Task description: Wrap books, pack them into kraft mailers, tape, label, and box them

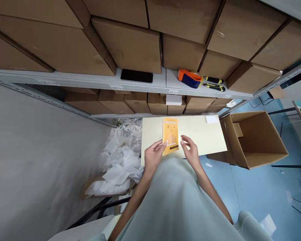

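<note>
A flat yellow printed package (170,134), with a dark label low on its front, is held above the pale board (195,137); I cannot tell whether it is a thin box or a packet. My left hand (154,155) grips its lower left edge, thumb on the front and fingers along the side. Just to the right of the package, my right hand (190,150) is apart from it, its fingers loosely curved with a gap between thumb and forefinger. A small white box or stack of cards (211,119) lies at the board's far right corner.
Behind the board stands a shelf (102,80) packed with cardboard boxes, bearing a black phone (136,76), an orange-and-blue tape dispenser (190,78) and cutter knives (214,87). An open carton (263,140) is at the right. White wrapping scraps (120,160) heap at the left.
</note>
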A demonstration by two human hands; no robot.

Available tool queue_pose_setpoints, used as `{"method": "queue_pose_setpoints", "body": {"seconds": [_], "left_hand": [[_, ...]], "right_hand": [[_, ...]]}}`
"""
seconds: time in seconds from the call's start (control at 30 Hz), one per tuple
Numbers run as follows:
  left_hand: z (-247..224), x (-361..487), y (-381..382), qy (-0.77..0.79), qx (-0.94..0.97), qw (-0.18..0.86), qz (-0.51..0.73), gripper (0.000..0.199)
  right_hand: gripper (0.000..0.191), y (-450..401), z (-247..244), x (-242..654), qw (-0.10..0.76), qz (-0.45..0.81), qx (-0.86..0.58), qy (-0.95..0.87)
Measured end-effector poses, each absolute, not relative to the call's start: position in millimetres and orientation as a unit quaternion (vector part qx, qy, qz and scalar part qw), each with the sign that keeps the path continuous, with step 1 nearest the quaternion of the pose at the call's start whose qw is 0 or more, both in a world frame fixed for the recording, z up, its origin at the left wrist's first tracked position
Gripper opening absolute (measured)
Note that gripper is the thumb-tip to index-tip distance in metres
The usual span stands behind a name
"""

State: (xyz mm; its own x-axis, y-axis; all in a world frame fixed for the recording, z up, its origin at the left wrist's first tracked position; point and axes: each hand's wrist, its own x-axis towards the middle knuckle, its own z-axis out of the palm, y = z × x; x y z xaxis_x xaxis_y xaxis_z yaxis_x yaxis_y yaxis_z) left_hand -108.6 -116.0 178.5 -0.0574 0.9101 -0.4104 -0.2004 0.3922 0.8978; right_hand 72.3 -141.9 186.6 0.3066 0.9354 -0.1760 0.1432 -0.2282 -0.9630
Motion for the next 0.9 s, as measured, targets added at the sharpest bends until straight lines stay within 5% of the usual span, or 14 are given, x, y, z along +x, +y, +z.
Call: {"method": "queue_pose_setpoints", "body": {"seconds": [0.13,0.2,0.43,0.57,0.7,0.9], "left_hand": [[190,-97,-125,0.537,0.468,0.531,0.459,0.035],[195,-89,-131,0.498,0.566,0.492,0.435,0.029],[184,-86,-120,0.533,0.580,0.426,0.445,0.042],[176,-100,-103,0.556,0.401,0.565,0.459,0.079],[187,-101,-95,0.507,0.281,0.686,0.439,0.074],[203,-79,-90,0.539,0.241,0.657,0.468,0.073]], "right_hand": [[0.069,-144,198,41,0.463,0.491,-0.613,-0.411],[0.061,-144,202,36,0.467,0.467,-0.627,-0.414],[0.049,-127,220,79,0.461,0.466,-0.648,-0.387],[0.056,-116,226,93,0.462,0.569,-0.585,-0.346],[0.062,-106,224,94,0.453,0.606,-0.556,-0.344],[0.069,-94,207,113,0.457,0.580,-0.573,-0.357]]}}
